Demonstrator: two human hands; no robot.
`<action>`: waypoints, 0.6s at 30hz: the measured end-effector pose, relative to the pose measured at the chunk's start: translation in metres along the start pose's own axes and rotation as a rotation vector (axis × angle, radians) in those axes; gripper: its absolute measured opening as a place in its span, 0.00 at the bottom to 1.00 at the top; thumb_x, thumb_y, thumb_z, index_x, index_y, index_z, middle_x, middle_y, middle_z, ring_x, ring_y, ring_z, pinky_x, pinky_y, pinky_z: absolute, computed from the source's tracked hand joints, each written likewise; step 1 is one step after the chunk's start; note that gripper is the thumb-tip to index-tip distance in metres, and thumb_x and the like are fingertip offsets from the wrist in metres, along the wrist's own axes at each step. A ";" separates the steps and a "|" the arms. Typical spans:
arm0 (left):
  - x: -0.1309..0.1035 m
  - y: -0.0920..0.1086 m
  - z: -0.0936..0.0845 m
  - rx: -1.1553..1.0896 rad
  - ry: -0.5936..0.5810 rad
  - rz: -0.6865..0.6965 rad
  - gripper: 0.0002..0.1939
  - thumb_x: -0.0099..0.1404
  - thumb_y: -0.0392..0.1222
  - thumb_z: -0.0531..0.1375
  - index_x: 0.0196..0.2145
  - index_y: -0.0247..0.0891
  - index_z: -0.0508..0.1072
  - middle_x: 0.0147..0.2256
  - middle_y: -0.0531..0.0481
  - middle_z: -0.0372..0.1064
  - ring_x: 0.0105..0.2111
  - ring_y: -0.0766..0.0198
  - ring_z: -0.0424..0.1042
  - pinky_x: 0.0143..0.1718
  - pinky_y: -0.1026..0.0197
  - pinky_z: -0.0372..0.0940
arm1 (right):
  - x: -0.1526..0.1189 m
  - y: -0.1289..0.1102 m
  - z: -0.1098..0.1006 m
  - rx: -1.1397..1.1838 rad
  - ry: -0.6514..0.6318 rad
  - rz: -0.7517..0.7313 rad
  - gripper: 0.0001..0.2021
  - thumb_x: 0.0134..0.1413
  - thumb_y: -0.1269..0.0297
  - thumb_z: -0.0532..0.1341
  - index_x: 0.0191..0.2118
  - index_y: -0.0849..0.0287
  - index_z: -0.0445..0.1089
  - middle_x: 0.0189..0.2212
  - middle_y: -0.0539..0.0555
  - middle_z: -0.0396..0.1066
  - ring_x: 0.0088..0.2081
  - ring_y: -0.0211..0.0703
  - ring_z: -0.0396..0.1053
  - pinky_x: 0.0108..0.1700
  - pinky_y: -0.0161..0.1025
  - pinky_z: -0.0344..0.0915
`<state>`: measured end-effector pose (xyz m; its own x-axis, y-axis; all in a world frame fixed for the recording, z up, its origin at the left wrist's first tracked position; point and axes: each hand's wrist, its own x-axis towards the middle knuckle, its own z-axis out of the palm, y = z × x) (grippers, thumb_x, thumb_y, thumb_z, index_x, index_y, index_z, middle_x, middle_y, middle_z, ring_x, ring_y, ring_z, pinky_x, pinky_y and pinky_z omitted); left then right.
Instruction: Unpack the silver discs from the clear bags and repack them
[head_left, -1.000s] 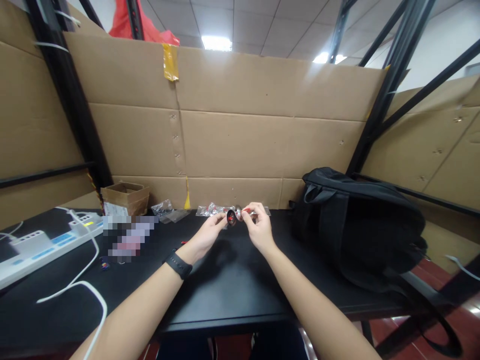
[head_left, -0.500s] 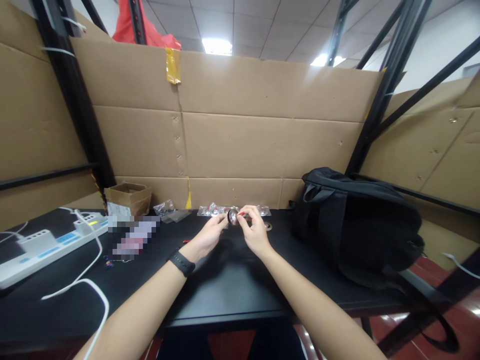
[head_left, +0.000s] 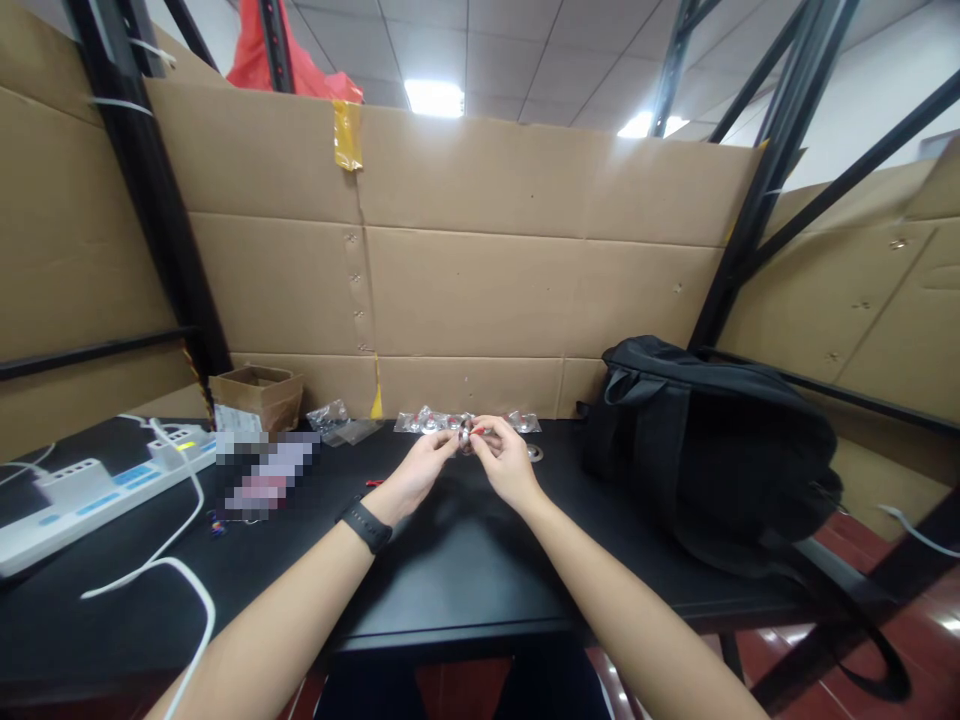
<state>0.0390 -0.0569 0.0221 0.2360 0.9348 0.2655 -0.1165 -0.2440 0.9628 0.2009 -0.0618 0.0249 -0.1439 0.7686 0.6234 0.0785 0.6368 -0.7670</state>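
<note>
Above the middle of the black table (head_left: 465,580), my left hand (head_left: 424,467) pinches the left side of a small round shiny object (head_left: 465,436). My right hand (head_left: 508,462) is closed at the object's right side, with a small red piece (head_left: 478,430) between its fingertips. The two hands almost touch. Fingers cover part of the round object, so its details are hard to make out. Behind the hands lie clear plastic packets (head_left: 427,420) with red bits inside. A flat ring, perhaps a tape roll (head_left: 535,453), rests just right of my right hand.
A black backpack (head_left: 712,450) stands at the right. On the left are a white power strip (head_left: 112,490) with cables, a small open cardboard box (head_left: 259,397), clear plastic bags (head_left: 337,425) and a blurred-out item (head_left: 274,475). Cardboard walls (head_left: 465,270) enclose the back.
The round object has turned between my fingers, its disc face now less visible. My right fingers have shifted slightly around it; both hands remain in nearly the same place.
</note>
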 end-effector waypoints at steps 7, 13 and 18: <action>0.001 -0.003 0.000 0.021 0.039 -0.018 0.17 0.61 0.53 0.65 0.37 0.35 0.77 0.39 0.46 0.76 0.41 0.57 0.71 0.43 0.59 0.60 | 0.001 0.005 -0.004 0.167 -0.069 0.130 0.18 0.57 0.60 0.62 0.53 0.51 0.67 0.50 0.55 0.69 0.40 0.42 0.77 0.41 0.42 0.79; -0.001 0.001 0.001 0.065 0.059 -0.007 0.18 0.61 0.54 0.64 0.37 0.34 0.78 0.39 0.44 0.77 0.42 0.56 0.71 0.44 0.60 0.60 | 0.000 0.009 -0.004 0.143 -0.077 0.088 0.17 0.53 0.66 0.62 0.50 0.55 0.73 0.52 0.56 0.71 0.44 0.44 0.76 0.49 0.44 0.76; 0.000 0.001 0.001 0.066 0.073 -0.013 0.17 0.61 0.53 0.64 0.37 0.34 0.78 0.39 0.44 0.77 0.43 0.56 0.71 0.44 0.60 0.60 | 0.000 0.011 -0.004 0.116 -0.045 0.065 0.19 0.50 0.66 0.66 0.50 0.57 0.74 0.52 0.58 0.72 0.45 0.47 0.77 0.51 0.46 0.75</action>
<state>0.0398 -0.0573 0.0227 0.1660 0.9537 0.2509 -0.0494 -0.2460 0.9680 0.2057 -0.0543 0.0173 -0.1861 0.8027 0.5666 -0.0248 0.5726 -0.8194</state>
